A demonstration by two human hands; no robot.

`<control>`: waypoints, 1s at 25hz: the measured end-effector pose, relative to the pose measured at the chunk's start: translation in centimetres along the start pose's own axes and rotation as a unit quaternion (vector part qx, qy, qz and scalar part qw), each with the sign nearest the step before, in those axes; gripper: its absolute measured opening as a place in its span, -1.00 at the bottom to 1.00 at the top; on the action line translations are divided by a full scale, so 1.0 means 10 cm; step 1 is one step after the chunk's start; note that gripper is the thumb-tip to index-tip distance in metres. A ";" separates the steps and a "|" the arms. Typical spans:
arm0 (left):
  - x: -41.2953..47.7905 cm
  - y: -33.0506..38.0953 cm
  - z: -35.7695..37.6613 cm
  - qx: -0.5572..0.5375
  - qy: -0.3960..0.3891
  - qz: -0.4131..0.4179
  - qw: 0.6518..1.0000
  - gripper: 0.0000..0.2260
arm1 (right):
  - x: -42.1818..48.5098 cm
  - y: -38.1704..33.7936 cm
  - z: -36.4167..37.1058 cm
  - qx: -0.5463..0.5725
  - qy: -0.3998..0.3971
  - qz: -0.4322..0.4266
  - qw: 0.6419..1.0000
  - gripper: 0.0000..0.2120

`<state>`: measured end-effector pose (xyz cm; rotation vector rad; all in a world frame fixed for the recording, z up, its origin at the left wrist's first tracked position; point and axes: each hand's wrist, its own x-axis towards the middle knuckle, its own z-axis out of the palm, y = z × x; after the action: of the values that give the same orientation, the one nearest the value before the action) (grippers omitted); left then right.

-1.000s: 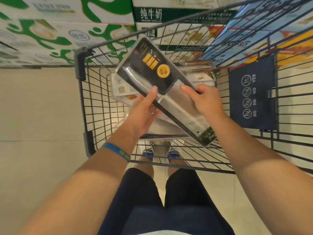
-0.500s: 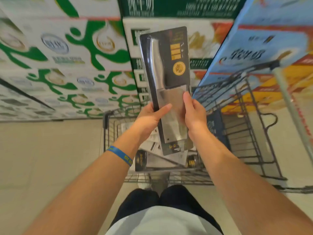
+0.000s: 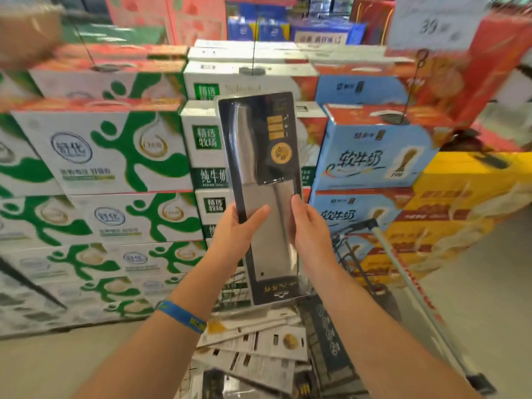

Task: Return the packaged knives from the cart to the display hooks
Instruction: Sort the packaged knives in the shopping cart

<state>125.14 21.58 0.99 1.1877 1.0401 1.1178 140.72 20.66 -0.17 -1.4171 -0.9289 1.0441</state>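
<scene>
In the head view, the packaged knife (image 3: 263, 197) stands upright at the centre of the frame, above the cart (image 3: 345, 254) at lower centre. The left hand (image 3: 233, 237) grips its left edge, thumb across the front. The right hand (image 3: 309, 231) grips its right edge, fingers curled behind. More packages (image 3: 259, 352) lie in the cart.

left hand (image 3: 233, 234) and right hand (image 3: 309, 231) only show thumbs, the rest sits behind the long black blister pack with the steel cleaver (image 3: 264, 174); gold print (image 3: 277, 289) at its foot too smeared to read; wire shopping cart (image 3: 401, 269) mostly behind the arms; white carded packs (image 3: 259, 347) in it run off the bottom edge; brown smear (image 3: 26, 33) top left, no clue what
</scene>
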 end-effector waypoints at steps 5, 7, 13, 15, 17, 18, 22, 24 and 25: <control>-0.01 0.04 0.22 0.014 -0.006 -0.003 1.000 -0.59 | -0.12 -0.11 -0.20 0.010 0.012 -0.018 1.000 -0.66; -0.02 -0.01 0.31 0.008 -0.019 -0.002 1.000 -0.67 | -0.15 -0.06 -0.31 -0.001 0.027 -0.019 0.999 -0.66; -0.11 -0.49 0.66 -0.022 -0.039 -0.044 0.998 -0.77 | -0.25 0.30 -0.80 -0.045 0.048 0.021 0.998 -0.61; -0.16 -0.70 0.71 -0.026 -0.030 -0.072 0.997 -0.79 | -0.26 0.52 -1.02 -0.055 0.040 0.062 0.996 -0.59; -0.19 -0.90 0.71 -0.013 -0.022 -0.105 0.994 -0.77 | -0.24 0.77 -1.26 -0.140 0.093 0.088 0.982 -0.63; -0.21 -0.99 0.71 0.001 -0.018 -0.120 0.993 -0.77 | -0.22 0.91 -1.42 -0.229 0.134 0.104 0.959 -0.64; -0.28 -1.24 0.67 0.027 0.001 -0.159 0.987 -0.78 | -0.16 1.29 -1.87 -0.414 0.099 0.223 0.877 -0.38; -0.31 -1.33 0.63 0.025 0.009 -0.159 0.987 -0.77 | -0.11 1.37 -1.88 -0.382 0.065 0.243 0.889 -0.42; -0.33 -1.36 0.59 0.027 0.017 -0.159 0.987 -0.77 | -0.13 1.40 -1.82 -0.371 0.094 0.231 0.895 -0.49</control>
<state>131.71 16.89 -11.94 1.0045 1.2434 0.8656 157.47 12.42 -13.59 -2.4253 -0.9057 0.8903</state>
